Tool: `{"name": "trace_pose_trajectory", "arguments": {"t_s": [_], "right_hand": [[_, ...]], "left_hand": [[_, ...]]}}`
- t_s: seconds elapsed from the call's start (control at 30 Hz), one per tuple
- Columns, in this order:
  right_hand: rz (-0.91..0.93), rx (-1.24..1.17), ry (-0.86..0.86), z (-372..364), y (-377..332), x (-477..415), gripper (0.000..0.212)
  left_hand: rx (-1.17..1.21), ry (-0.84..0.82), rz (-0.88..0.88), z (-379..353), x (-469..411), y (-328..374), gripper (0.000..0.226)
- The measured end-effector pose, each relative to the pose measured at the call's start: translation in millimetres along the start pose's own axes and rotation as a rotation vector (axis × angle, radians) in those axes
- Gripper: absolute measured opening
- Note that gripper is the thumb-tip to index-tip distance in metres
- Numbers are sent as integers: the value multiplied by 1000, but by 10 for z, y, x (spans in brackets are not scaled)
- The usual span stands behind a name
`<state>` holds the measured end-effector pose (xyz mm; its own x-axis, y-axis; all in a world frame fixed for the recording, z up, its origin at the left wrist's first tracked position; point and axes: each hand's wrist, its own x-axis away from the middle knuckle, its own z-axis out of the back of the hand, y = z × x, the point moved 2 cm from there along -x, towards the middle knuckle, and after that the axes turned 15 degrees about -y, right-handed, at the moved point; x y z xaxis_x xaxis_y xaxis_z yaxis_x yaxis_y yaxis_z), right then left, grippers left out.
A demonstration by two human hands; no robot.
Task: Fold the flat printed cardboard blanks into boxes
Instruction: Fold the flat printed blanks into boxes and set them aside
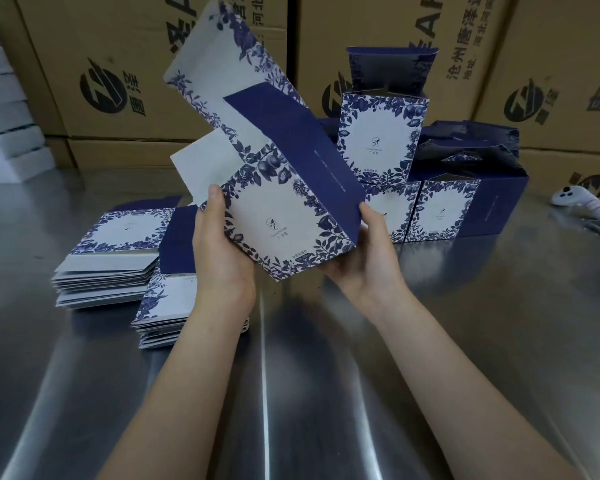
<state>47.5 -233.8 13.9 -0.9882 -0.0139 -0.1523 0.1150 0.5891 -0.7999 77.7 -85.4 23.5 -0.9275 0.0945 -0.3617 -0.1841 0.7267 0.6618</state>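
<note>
The blue-and-white floral printed cardboard blank (284, 209), half opened, is gripped by the left hand (219, 251) and right hand (364, 261); squaring, then probably flap-tucking, is called for.

hands (291, 261) gripping half-folded box (284, 216), steel table (430, 341)

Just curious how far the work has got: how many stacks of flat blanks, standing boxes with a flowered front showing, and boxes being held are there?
Stacks of flat blanks: 2
Standing boxes, flowered front showing: 3
Box held by left hand and right hand: 1
Total: 6
</note>
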Motion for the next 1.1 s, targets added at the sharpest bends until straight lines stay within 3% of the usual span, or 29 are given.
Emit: {"name": "trace_pose_trajectory", "arguments": {"t_s": [0.17,0.27,0.4,0.57,0.8,1.1], "right_hand": [[159,246,152,56,-55,-7,15],[283,456,207,65,-101,30,36],[418,624,36,-6,-97,72,59],[479,775,-82,-65,-105,90,56],[512,910,-38,-27,-124,96,52],[521,976,-42,-4,-107,83,48]], "left_hand": [[-162,45,-71,48,7,12,17],[-283,11,-114,32,32,10,22],[-432,-50,-190,-34,86,1,39],[-575,-134,-215,-125,165,-41,51],[-734,-236,-198,-148,192,-87,58],[-850,-229,-190,-103,165,-87,51]]}}
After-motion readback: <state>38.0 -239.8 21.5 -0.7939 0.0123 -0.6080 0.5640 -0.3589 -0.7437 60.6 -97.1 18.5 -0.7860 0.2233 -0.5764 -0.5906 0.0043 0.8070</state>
